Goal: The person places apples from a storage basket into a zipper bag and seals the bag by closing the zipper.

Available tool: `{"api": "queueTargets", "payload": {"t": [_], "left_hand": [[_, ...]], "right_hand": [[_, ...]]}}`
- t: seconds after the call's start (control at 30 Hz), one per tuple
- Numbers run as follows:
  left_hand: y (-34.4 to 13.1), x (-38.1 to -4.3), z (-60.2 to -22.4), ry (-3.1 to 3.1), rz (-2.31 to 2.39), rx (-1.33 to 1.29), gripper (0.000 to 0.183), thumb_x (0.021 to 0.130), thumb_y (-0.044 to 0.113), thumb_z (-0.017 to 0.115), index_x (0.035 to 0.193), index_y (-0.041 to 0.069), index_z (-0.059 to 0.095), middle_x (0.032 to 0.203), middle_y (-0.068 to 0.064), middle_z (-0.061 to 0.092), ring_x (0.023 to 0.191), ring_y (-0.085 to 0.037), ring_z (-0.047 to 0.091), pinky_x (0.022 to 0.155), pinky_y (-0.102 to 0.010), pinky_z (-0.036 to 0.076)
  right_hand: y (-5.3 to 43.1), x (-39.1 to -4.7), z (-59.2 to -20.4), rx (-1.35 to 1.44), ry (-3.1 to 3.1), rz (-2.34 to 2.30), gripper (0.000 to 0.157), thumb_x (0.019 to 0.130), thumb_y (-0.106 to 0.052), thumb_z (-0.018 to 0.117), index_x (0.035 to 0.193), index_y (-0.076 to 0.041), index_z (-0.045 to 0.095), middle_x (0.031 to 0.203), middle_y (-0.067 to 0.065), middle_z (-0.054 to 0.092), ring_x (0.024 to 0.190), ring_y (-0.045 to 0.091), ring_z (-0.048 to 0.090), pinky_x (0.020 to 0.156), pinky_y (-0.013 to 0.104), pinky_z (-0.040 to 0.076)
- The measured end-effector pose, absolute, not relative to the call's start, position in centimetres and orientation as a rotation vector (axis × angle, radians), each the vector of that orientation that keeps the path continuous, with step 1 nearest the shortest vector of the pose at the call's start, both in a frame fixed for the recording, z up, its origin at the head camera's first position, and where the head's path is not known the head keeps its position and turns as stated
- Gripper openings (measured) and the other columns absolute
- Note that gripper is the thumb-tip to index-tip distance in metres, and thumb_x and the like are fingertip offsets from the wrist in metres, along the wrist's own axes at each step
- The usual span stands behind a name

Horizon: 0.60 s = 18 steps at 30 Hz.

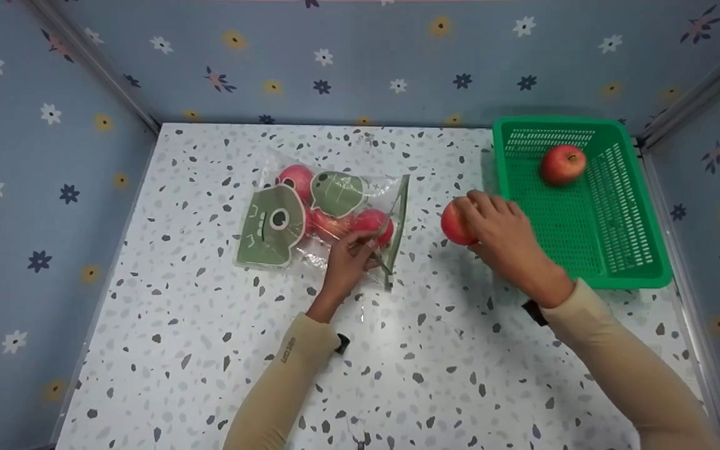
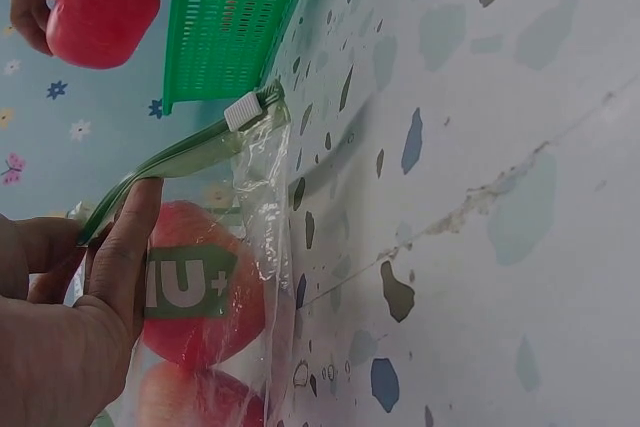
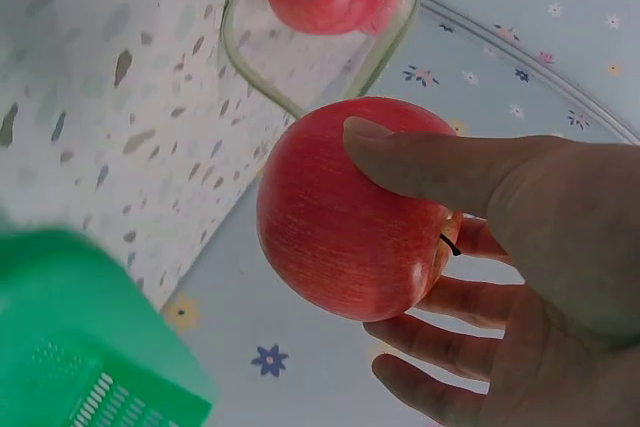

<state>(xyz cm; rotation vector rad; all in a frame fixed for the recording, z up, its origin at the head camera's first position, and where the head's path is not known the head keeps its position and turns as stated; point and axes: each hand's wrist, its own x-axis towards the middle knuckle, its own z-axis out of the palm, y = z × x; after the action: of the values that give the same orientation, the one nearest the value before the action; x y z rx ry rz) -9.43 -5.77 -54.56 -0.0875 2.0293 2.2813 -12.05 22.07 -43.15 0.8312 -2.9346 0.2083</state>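
Observation:
In the head view my right hand (image 1: 502,232) holds a red apple (image 1: 457,224) between the clear bag and the green basket. The right wrist view shows thumb and fingers round this apple (image 3: 345,212), its stem toward the palm. My left hand (image 1: 349,265) pinches the green zip edge of the clear zip bag (image 1: 325,247) printed with a green cartoon face. Several apples lie inside the bag, one apple (image 1: 372,226) close to its mouth. In the right wrist view the bag's mouth (image 3: 262,92) gapes. A white slider (image 2: 243,112) sits on the zip in the left wrist view.
A green plastic basket (image 1: 641,250) stands at the right of the speckled white table (image 1: 397,375). One apple (image 1: 563,164) lies in its back part. Flower-patterned panels (image 1: 360,56) enclose the table at the back and sides.

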Motion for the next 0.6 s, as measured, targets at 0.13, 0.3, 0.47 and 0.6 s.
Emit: {"api": "queueTargets", "payload": {"t": [0.13, 0.3, 0.47, 0.6], "left_hand": [[-5.8, -9.3, -54.5, 2.022, 2.276, -0.091, 0.024, 0.105, -0.004, 0.059, 0.127, -0.013, 0.063, 0.116, -0.023, 0.065, 0.084, -0.011, 0.067, 0.077, -0.03, 0.067], [-5.8, -9.3, -54.5, 2.035, 2.259, -0.087, 0.025, 0.105, -0.004, 0.059, 0.128, -0.012, 0.063, 0.117, -0.022, 0.065, 0.086, -0.011, 0.066, 0.079, -0.031, 0.067], [-5.8, -9.4, -54.5, 2.047, 2.247, -0.099, 0.024, 0.105, -0.003, 0.06, 0.127, -0.011, 0.064, 0.115, -0.019, 0.065, 0.085, -0.012, 0.067, 0.08, -0.031, 0.067], [-5.8, -9.4, -54.6, 2.044, 2.244, -0.115, 0.023, 0.106, -0.002, 0.06, 0.127, -0.01, 0.064, 0.114, -0.018, 0.066, 0.086, -0.012, 0.067, 0.08, -0.033, 0.067]], "right_hand": [[21.2, -11.8, -44.2, 0.847, -2.927, 0.229, 0.078, 0.075, -0.005, 0.095, 0.141, -0.009, 0.052, 0.139, 0.02, 0.057, 0.126, 0.044, 0.056, 0.1, 0.059, 0.055], [20.2, -11.7, -45.2, 0.835, -2.953, 0.259, 0.078, 0.077, -0.006, 0.094, 0.142, -0.01, 0.053, 0.139, 0.02, 0.058, 0.124, 0.044, 0.058, 0.099, 0.058, 0.056], [19.2, -11.8, -46.3, 0.803, -3.019, 0.297, 0.079, 0.08, -0.01, 0.093, 0.146, -0.01, 0.05, 0.142, 0.02, 0.057, 0.127, 0.044, 0.057, 0.101, 0.059, 0.055], [18.3, -12.0, -47.3, 0.791, -3.064, 0.337, 0.081, 0.08, -0.011, 0.093, 0.148, -0.009, 0.049, 0.146, 0.02, 0.054, 0.129, 0.043, 0.055, 0.103, 0.06, 0.054]]}}
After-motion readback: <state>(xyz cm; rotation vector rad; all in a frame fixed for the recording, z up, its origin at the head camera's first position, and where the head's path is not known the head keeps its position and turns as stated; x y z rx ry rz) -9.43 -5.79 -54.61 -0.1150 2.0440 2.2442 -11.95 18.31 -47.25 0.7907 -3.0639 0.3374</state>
